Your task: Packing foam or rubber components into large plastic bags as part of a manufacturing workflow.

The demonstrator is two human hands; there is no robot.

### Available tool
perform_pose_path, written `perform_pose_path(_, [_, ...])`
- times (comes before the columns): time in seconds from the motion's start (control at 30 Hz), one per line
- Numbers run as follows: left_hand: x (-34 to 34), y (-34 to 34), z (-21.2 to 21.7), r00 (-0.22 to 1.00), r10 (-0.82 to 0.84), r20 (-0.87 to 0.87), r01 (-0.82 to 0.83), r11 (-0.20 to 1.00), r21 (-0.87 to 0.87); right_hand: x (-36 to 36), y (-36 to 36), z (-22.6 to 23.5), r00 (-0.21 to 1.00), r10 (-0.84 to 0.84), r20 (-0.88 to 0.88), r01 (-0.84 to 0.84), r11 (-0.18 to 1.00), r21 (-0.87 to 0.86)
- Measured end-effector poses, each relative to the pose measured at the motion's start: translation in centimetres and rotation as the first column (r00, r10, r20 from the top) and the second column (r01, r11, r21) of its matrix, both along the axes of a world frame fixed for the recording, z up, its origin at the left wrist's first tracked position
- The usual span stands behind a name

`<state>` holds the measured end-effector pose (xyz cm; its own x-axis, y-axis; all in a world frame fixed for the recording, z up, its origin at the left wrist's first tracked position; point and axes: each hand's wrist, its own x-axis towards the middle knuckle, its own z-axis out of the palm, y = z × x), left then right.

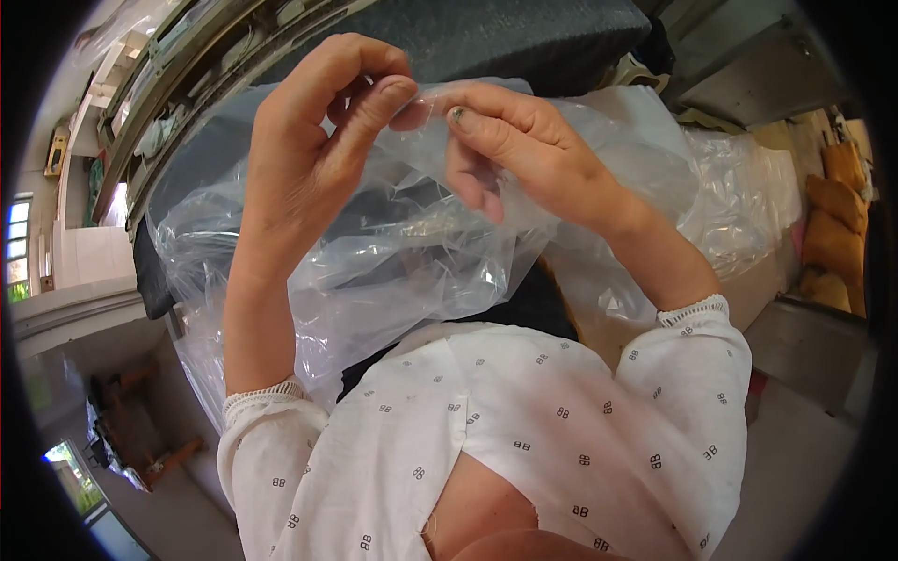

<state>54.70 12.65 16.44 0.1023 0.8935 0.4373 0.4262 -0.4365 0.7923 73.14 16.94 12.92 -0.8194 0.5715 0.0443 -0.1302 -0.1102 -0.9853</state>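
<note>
A large clear plastic sheet (374,271) lies crumpled in front of me and hangs down at the left. My left hand (323,131) is raised over its far part, thumb and fingers pinched together. Close beside it, my right hand (528,150) pinches the plastic sheet's upper edge between thumb and forefinger, its other fingers curled loosely beneath. The two hands' fingertips nearly meet. Whether the left fingertips also grip the film is hard to see, but the film runs up to them.
Behind the plastic is a dark grey padded surface (524,42). Metal rails (159,103) run along the upper left. More clear plastic (748,187) spreads to the right, near brown cushion-like items (832,229). A wooden stool-like object (140,421) stands on the floor at lower left.
</note>
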Motion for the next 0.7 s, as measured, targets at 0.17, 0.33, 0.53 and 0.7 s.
perform_pose_path(0.17, [-0.5,-1.6,-1.2,0.983,0.041,-0.181,-0.008,0.984,0.176,-1.3,-1.4,-1.2,0.99,-0.098,-0.1,0.115,0.976,0.187])
perform_pose_path(0.33, [-1.1,-3.6,-3.0,0.977,0.186,-0.107,-0.153,0.953,0.26,-2.7,-2.4,-2.3,0.985,-0.106,-0.138,0.142,0.947,0.287])
perform_pose_path(0.53, [-1.8,-6.7,-5.5,0.955,0.273,0.112,-0.294,0.913,0.281,-4.2,-3.4,-2.5,0.989,0.052,-0.136,-0.023,0.977,0.21])
perform_pose_path(0.7, [-3.4,-11.8,-7.4,0.931,0.292,0.22,-0.35,0.887,0.301,-5.7,0.9,-1.2,0.972,0.055,-0.229,-0.14,0.917,-0.373])
